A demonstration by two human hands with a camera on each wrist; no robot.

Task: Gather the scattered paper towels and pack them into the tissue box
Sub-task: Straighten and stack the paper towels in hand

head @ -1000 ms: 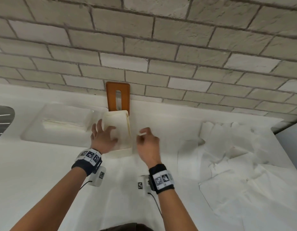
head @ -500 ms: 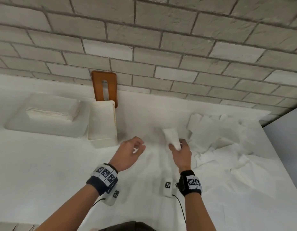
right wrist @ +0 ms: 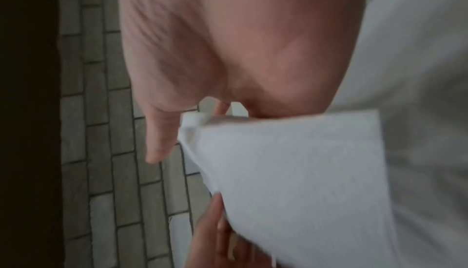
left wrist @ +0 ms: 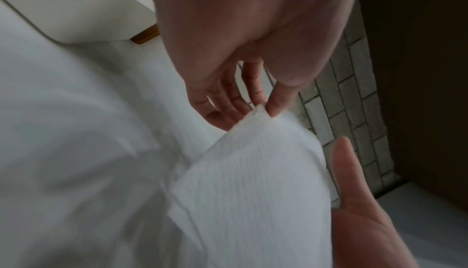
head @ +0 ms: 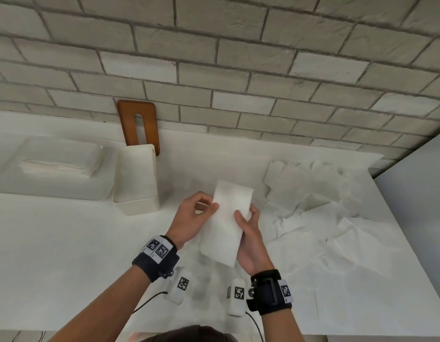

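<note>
Towel (head: 228, 218) | between left hand (head: 191, 218), right hand (head: 251, 233) | both pinching edges

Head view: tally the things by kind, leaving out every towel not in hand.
Hands: 2, left hand and right hand
Tissue box: 1
Wooden lid: 1
Tray: 1
Held paper towel: 1
Total: 6

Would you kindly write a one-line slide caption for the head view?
Both hands, left and right, hold one paper towel above the counter, between the tissue box and scattered towels.
</note>
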